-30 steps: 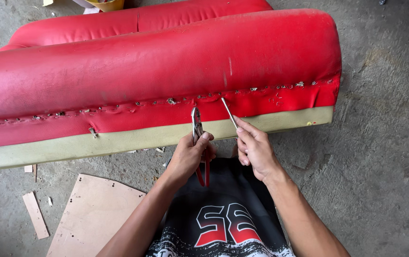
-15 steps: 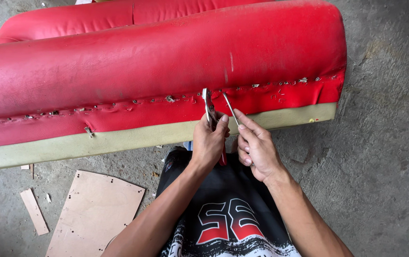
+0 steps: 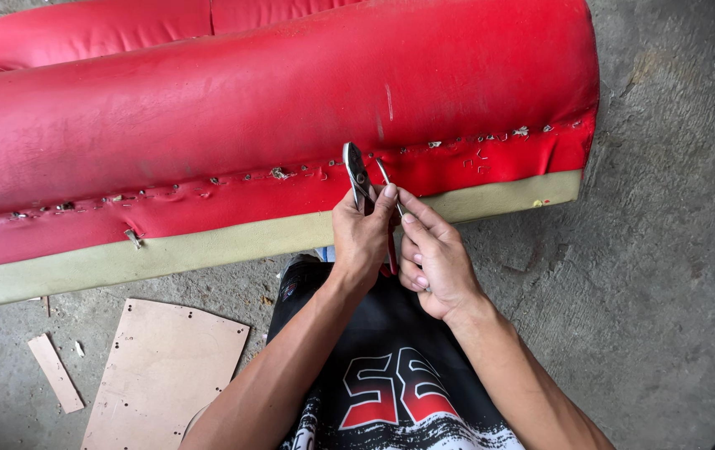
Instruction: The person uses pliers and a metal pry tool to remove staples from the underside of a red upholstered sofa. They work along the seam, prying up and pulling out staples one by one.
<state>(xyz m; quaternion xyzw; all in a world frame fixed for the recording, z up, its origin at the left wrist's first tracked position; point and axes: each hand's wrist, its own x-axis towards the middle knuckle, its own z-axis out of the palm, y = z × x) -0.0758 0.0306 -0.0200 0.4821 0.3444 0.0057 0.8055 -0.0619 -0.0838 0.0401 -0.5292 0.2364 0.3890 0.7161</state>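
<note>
Bright, even daylight; soft, faint shadows fall beneath the red seat (image 3: 274, 108) onto the concrete floor (image 3: 665, 250). A mild sheen marks the vinyl's upper curve. Focus is sharp throughout, with slight wide-angle stretching toward the frame edges.

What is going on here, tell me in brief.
A person sits on the concrete floor at a red upholstered seat piece lying on its side. The left hand grips pliers and the right hand a thin metal tool, both tips at the stapled seam where the red cover meets the pale base edge. Many staples remain along that seam. A flat board and a wood strip lie nearby.
</note>
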